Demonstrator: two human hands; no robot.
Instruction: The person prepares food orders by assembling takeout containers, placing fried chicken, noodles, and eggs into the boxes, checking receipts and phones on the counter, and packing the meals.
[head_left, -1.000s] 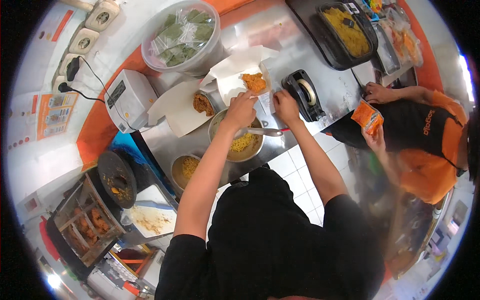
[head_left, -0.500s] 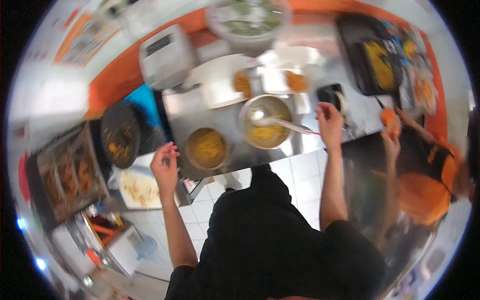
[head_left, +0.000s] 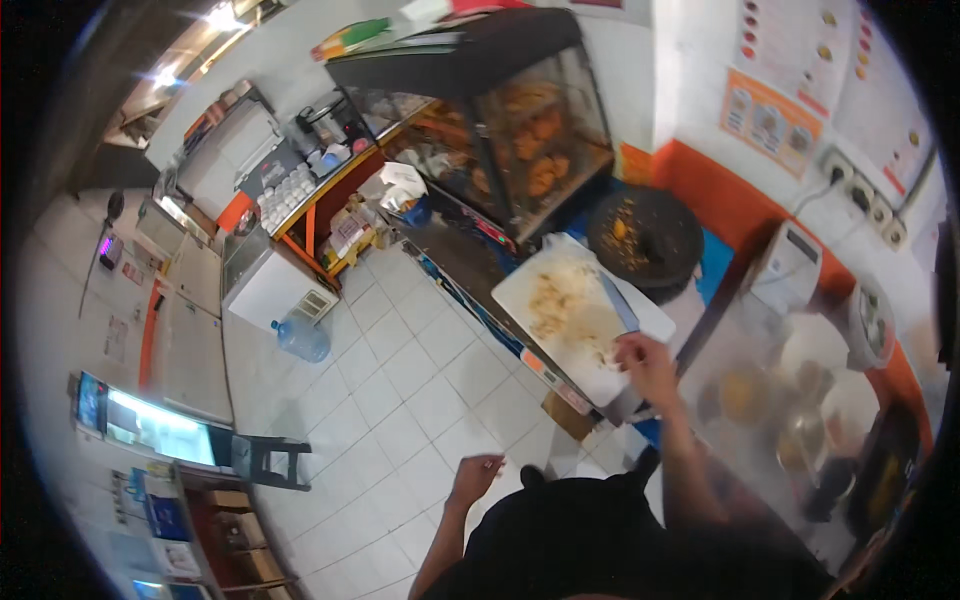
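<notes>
My right hand [head_left: 648, 368] is closed at the near right side of a white cutting board [head_left: 518, 288], its fingers around the handle end of a knife. The broad grey blade of this knife [head_left: 620, 303] lies along the board, pointing away from me; the handle is hidden by the fingers. Chopped pale food bits [head_left: 562, 300] are scattered over the board. Away from the counter, over the tiled floor, my left hand [head_left: 478, 478] hangs with its fingers curled in, and no held thing shows in it. A dark stone mortar [head_left: 650, 235] with food scraps stands just beyond the board.
A glass display case [head_left: 500, 130] of fried food stands past the board. On the right, a blurred steel counter [head_left: 715, 440] carries bowls and a white scale [head_left: 787, 268]. A water jug [head_left: 300, 338] and a dark stool [head_left: 272, 460] stand on the floor at left.
My view and body have turned left, from the bowls on the steel counter to the cutting board. My right hand has come to the knife; my left hand has moved off the counter.
</notes>
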